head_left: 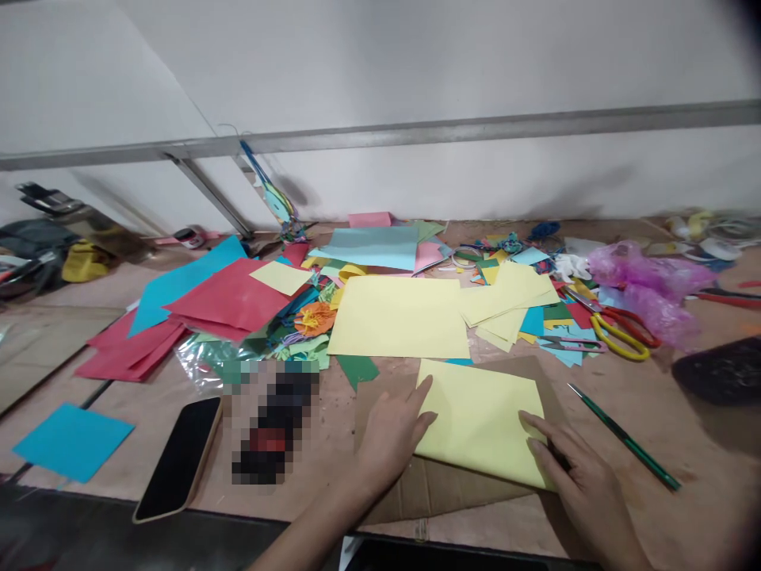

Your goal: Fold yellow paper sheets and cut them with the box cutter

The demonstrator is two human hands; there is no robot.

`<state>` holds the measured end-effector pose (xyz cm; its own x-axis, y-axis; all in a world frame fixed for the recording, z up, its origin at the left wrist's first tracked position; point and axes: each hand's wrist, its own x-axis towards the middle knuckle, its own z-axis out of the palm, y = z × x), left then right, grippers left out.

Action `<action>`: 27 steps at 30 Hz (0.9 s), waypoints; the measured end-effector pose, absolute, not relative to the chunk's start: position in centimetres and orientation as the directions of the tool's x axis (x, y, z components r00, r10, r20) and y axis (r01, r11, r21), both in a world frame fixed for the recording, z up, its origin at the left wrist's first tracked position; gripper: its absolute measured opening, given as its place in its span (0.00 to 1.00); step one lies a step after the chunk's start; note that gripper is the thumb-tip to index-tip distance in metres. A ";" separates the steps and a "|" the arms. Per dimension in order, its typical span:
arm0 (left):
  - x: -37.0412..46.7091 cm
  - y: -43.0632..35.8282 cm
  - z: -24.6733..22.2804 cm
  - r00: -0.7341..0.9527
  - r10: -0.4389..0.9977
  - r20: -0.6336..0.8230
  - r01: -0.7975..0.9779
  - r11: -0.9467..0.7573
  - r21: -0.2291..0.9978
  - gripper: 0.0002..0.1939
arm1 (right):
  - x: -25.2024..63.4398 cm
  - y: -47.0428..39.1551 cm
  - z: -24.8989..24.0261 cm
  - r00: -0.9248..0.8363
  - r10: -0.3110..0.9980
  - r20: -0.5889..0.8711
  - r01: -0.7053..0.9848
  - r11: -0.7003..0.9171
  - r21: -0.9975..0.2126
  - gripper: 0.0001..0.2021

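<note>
Head view: yellow sheet lies lower right of centre, on brown cardboard, which rests on the table. Left hand comes in from bottom centre, over the sheet's left edge; index fingertip on the upper left part of the paper, thumb lower, also over the paper, with a gap between the two. Left fingers apart, laid flat, not clamped. Right hand comes from the lower right; index and thumb reach over the sheet's right edge, tips on or just above its top face, a small gap between them. Remaining right fingers hidden, so can't tell if the edge is pinched. Sheet sits between the two hands.

Around it: green pen right of the right hand, scissors above the pen, larger yellow sheet at frame centre, red sheets left of that, phone lower left.
</note>
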<state>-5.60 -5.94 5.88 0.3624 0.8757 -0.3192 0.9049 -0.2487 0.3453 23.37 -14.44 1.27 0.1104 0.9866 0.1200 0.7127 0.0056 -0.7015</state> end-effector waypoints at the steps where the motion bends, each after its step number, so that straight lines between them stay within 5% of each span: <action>1: -5.6 -5.9 5.9 0.364 0.874 -0.323 0.907 -0.254 0.337 0.29 | 23.3 -14.4 1.4 0.115 0.986 0.117 0.708 0.002 -0.706 0.19; 14: -6.9 -6.0 3.6 0.424 0.886 -0.189 0.899 -0.386 0.207 0.25 | 21.8 -14.3 2.9 0.116 0.986 0.123 0.674 0.013 -0.739 0.16; 27: -8.0 -5.7 2.5 0.472 0.870 -0.143 0.877 -0.447 0.177 0.24 | 21.4 -14.6 2.5 0.077 0.980 0.181 0.789 0.052 -0.612 0.16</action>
<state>-7.96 -5.73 2.51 0.4722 0.8699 -0.1425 0.8769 -0.4470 0.1769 21.41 -14.60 2.49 0.0766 0.9804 0.1815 0.7889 0.0517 -0.6123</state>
